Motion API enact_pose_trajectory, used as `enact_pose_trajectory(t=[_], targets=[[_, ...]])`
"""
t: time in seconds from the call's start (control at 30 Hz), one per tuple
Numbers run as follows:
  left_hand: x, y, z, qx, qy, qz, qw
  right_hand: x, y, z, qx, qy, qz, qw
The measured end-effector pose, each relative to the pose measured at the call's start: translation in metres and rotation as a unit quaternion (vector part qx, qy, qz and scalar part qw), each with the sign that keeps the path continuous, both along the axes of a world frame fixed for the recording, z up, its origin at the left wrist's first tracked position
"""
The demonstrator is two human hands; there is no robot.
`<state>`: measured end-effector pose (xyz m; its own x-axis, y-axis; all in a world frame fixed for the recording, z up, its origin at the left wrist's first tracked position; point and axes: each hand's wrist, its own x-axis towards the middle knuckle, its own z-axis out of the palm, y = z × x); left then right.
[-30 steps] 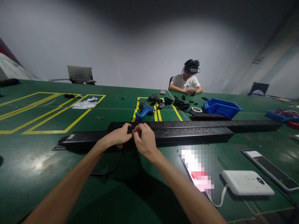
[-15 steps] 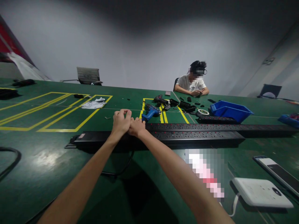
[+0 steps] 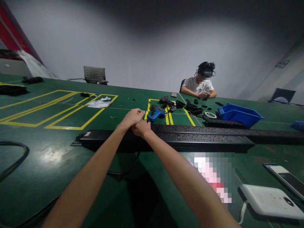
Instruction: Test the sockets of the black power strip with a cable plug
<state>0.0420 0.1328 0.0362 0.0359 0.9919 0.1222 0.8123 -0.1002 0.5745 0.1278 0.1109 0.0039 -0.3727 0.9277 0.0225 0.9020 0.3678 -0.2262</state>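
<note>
A long black power strip point(image 3: 201, 138) with rows of sockets and small red switches lies across the table in front of me. My left hand point(image 3: 133, 117) is above its left part, fingers bent and close together, reaching over toward the right. Just below and against it, my right hand point(image 3: 141, 128) is closed in a fist over the strip. Anything within either hand is hidden. A second power strip point(image 3: 239, 130) lies directly behind the first. Just beyond my hands rests a blue power drill point(image 3: 157, 114).
Behind the drill lie another drill point(image 3: 165, 100), black plastic parts and a tape roll point(image 3: 210, 115). A blue bin point(image 3: 247, 117) stands at right. Nearer me are a white device point(image 3: 270, 199), a phone point(image 3: 291, 177) and a black cable point(image 3: 22, 161). Someone point(image 3: 199, 84) sits across the table.
My left hand has turned, its fingers now lower and stretched further right over the right hand. The whole view has shifted slightly, so the table's things appear further right.
</note>
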Motion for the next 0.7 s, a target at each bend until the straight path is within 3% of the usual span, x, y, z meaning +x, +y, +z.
enact_pose_trajectory(t=[0.17,0.3,0.7], targets=[[-0.058,-0.016,-0.03,-0.02,0.141,0.134,0.981,-0.001,0.003,-0.007,0.019,0.008,-0.035,0.999],[-0.068,-0.033,-0.052,-0.064,0.192,0.111,0.973,-0.001,0.006,-0.01,0.034,0.013,-0.03,0.999],[-0.068,-0.035,-0.055,-0.055,0.2,0.106,0.972,-0.002,0.007,-0.007,0.044,-0.019,-0.015,0.999]])
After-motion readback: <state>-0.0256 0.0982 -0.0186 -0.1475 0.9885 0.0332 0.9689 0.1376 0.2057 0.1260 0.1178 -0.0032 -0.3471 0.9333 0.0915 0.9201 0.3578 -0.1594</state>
